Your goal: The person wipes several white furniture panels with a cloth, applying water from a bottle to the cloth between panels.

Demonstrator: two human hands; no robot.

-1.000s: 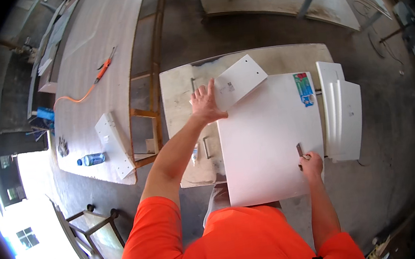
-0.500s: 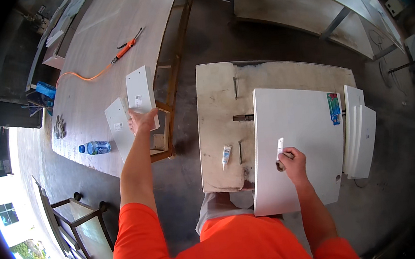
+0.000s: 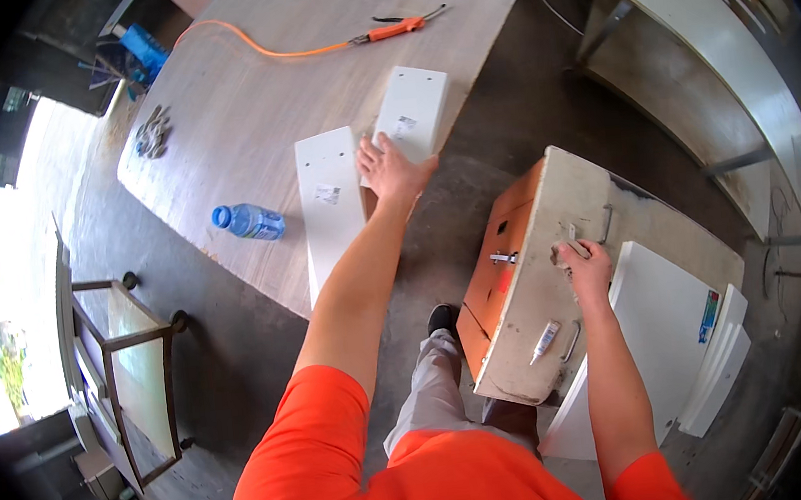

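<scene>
My left hand [image 3: 394, 173] is closed across the near end of a labelled white board [image 3: 414, 94] on the large wood-grain table, its thumb at the right edge and fingers at the left. Beside it lies a second white board [image 3: 330, 199], also labelled and with holes at its far end. Over the beige top of the small cabinet, my right hand [image 3: 593, 275] pinches a small white stick-like thing [image 3: 571, 232] together with something brownish, perhaps cloth. A white tube [image 3: 545, 340] lies on the cabinet top, below that hand.
On the wood-grain table [image 3: 242, 101] are a blue bottle [image 3: 249, 222], an orange air gun [image 3: 396, 29] with its hose, and grey gloves [image 3: 153, 134]. A large white panel [image 3: 659, 331] rests on the beige-topped cabinet [image 3: 562, 177], bearing a blue-green packet [image 3: 708, 314]. A wheeled rack [image 3: 137, 372] stands left.
The view has swung left, toward the wood-grain table. My right hand has moved from above the white panel to the bare cabinet top. My left hand stays at its board.
</scene>
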